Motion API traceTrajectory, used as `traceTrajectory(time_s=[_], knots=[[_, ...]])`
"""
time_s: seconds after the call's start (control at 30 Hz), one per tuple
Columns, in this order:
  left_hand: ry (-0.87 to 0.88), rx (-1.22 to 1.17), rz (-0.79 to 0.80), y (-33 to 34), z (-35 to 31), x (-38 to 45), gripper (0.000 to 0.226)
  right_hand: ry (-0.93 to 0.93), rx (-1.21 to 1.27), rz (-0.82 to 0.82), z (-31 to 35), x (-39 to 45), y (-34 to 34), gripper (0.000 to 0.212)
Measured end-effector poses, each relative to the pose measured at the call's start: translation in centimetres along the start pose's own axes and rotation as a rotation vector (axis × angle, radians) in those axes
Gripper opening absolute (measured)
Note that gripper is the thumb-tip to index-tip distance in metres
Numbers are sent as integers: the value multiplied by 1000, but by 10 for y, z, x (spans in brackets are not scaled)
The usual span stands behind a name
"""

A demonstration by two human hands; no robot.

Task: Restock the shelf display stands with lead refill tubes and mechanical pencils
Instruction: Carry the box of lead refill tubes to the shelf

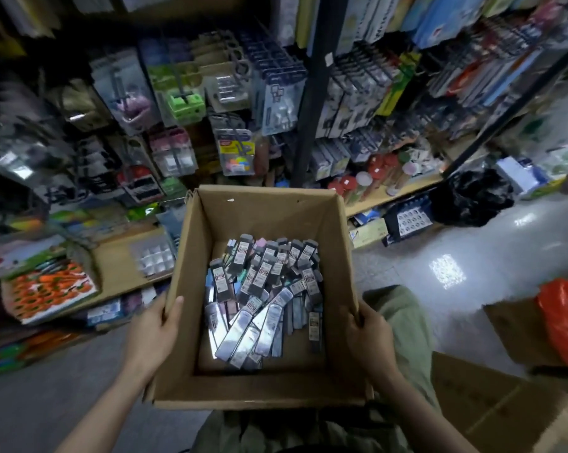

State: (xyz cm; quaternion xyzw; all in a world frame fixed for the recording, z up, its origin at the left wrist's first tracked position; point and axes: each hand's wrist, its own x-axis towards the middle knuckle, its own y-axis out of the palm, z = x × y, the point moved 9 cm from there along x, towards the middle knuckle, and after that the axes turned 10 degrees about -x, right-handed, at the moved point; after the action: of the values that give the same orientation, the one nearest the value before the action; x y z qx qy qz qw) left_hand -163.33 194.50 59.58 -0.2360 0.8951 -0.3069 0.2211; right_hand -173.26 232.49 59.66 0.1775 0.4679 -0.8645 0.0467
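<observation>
Box [263, 392]: carried at both side walls, open-topped, before crowded shelves.
Left hand [151, 331]: grasping box's left rim.
Right hand [367, 335]: grasping right rim.
Tubes [266, 299]: loose inside box; likely light, stiff, slippery; best pinched singly.

Head view. An open cardboard box [269, 220] was held over the person's lap, the left hand [155, 331] gripping its left wall with the thumb hooked over the rim and the right hand [367, 335] gripping its right wall likewise. A loose heap of lead refill tubes [263, 299], dark-capped and labelled, lay on the box floor. Beyond stood shelves [308, 93] of hanging stationery packs; an orange bag [563, 325] rested on another carton [518, 335] at right.
</observation>
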Motion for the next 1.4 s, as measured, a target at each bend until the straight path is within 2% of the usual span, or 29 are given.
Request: traceTrajectory(time_s=[0.1, 0.2, 0.3, 0.4, 0.53, 0.7, 0.87, 1.07, 1.23, 1.4], knots=[[-77, -8, -94, 6, 7, -10, 31, -90, -59, 100, 4, 32, 8, 18], [-166, -53, -195, 18, 7, -24, 23, -190, -46, 218, 16, 70, 10, 19], [-268, -98, -298, 39, -1, -49, 27, -355, -141, 223, 34, 110, -5, 25], [-385, -120, -412, 60, -20, -86, 27, -463, -131, 370, 45, 137, -12, 20], [-554, -164, -531, 84, -36, -147, 34, -619, -198, 493, 63, 155, -13, 25], [-693, -269, -720, 101, -30, -221, 24, -807, -298, 602, 91, 139, 23, 27], [-806, -301, -883, 94, 26, -283, 22, -929, -409, 658, 124, 80, 88, 28], [-920, -406, -980, 76, 124, -325, 21, -954, -515, 735, 153, 3, 195, 33], [-992, -471, -993, 78, 198, -325, 26, -981, -565, 798, 161, -22, 285, 33], [-1075, -556, -1030, 118, 269, -300, 40, -1001, -593, 797, 149, -6, 378, 31]])
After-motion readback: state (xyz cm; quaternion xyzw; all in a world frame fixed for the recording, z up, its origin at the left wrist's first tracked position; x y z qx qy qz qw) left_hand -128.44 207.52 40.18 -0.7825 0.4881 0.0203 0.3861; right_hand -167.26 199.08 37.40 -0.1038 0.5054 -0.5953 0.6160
